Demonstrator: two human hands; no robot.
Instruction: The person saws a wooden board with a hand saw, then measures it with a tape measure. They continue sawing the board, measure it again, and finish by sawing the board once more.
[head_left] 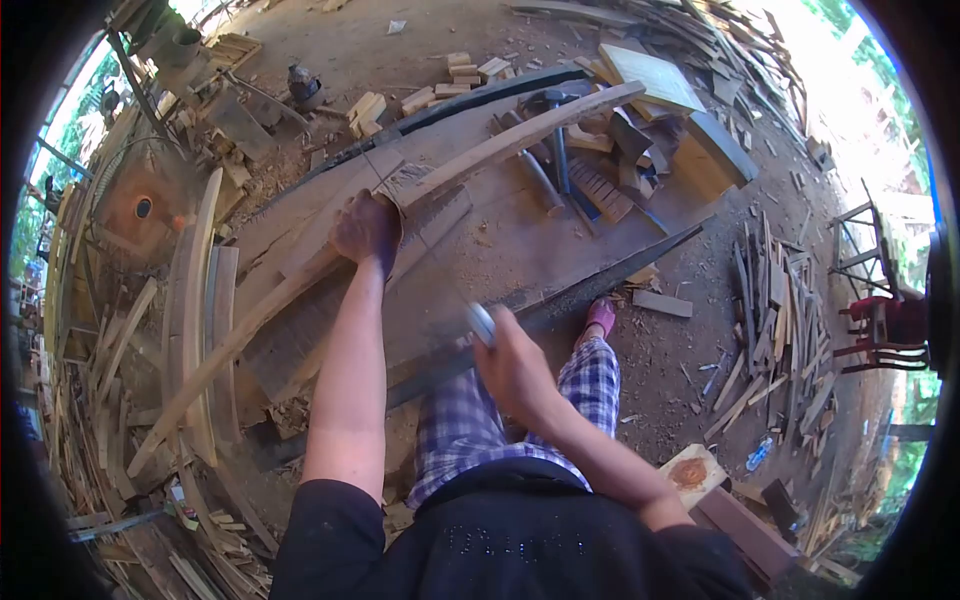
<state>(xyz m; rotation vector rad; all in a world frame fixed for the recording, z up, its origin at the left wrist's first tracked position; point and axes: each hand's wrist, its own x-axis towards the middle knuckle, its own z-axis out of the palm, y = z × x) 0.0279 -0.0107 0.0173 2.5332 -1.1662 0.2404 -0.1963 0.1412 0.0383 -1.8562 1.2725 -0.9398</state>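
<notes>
A long curved wooden strip (533,128) lies slantwise over the wooden workbench (470,255). My left hand (367,228) is wrapped round the strip near its middle. Over the bench's near edge, my right hand (508,362) is closed around a small metallic object (481,324), blurred by motion, whose kind I cannot make out. Beyond my hands, a hammer (560,150) rests at the bench's far right part, beside a dark metal tool (538,182) and a ridged wooden block (600,183).
Long planks (200,330) stand at the left near the bench. Small wood blocks (368,113) lie beyond it. Scrap strips (775,320) cover the ground at the right, near a red chair (885,325). A pale board (650,77) sits at the bench's far end.
</notes>
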